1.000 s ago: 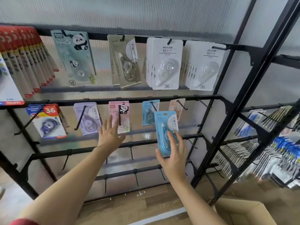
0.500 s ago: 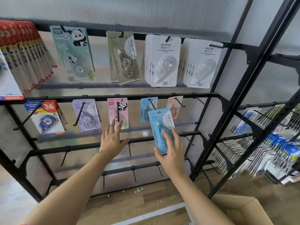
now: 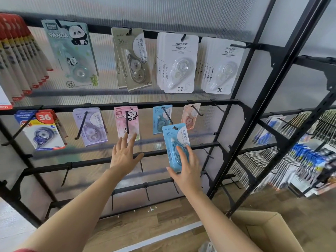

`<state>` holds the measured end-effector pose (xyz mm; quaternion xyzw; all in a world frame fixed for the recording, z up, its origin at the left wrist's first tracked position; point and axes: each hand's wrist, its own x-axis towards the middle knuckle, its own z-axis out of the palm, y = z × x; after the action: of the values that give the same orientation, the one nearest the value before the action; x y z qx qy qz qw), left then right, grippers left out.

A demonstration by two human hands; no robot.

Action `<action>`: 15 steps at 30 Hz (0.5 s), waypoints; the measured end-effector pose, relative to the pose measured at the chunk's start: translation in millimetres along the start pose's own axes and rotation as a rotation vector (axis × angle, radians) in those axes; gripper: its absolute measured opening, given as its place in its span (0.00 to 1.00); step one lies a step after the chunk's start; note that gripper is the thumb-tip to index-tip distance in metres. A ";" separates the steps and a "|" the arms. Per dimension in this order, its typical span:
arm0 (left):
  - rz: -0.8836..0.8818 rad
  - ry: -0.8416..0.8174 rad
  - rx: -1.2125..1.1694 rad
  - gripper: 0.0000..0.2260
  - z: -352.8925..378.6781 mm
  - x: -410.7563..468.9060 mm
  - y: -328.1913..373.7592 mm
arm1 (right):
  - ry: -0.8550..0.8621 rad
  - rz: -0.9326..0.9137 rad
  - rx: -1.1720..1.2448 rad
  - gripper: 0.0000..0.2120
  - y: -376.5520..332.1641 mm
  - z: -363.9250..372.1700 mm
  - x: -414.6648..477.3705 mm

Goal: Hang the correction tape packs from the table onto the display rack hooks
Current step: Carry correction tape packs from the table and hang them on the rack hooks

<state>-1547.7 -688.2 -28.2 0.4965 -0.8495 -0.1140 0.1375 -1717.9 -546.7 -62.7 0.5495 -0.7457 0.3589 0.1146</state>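
The metal display rack (image 3: pixel 181 103) is black, set against a pale grey translucent panel (image 3: pixel 181 11) with fine vertical ribbing. At centre frame, the light blue card-backed correction tape pack (image 3: pixel 172 140) carries a darker blue "36".

Middle row, left to right:
- a blue, yellow and red pack (image 3: pixel 40 130) with a white "36"
- a lilac pack (image 3: pixel 91 128)
- a pink pack (image 3: pixel 125 115) with a black-and-white panda
- a second light blue pack (image 3: pixel 157 122)
- a peach pack (image 3: pixel 190 117)

Top row:
- red-and-white packs (image 3: pixel 16 51) at upper left
- a mint-green panda pack (image 3: pixel 71 51)
- olive packs (image 3: pixel 131 59)
- white packs (image 3: pixel 179 64) with black print

At lower right the cardboard box (image 3: pixel 263 230) is brown. The floor (image 3: pixel 145 226) shows light wood grain.
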 end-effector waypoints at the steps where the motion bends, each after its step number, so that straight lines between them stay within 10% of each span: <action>1: 0.004 -0.009 -0.001 0.35 1.5 0.4 2.7 | -0.035 0.002 -0.007 0.37 1.9 2.2 4.3; 15: -0.006 0.030 0.156 0.39 21.8 29.5 3.8 | -0.237 0.054 -0.076 0.38 7.1 46.1 95.4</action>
<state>-1572.2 -711.0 -43.8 0.5101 -0.8520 -0.0403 0.1108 -1749.3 -646.5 -44.7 0.5632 -0.7815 0.2661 0.0367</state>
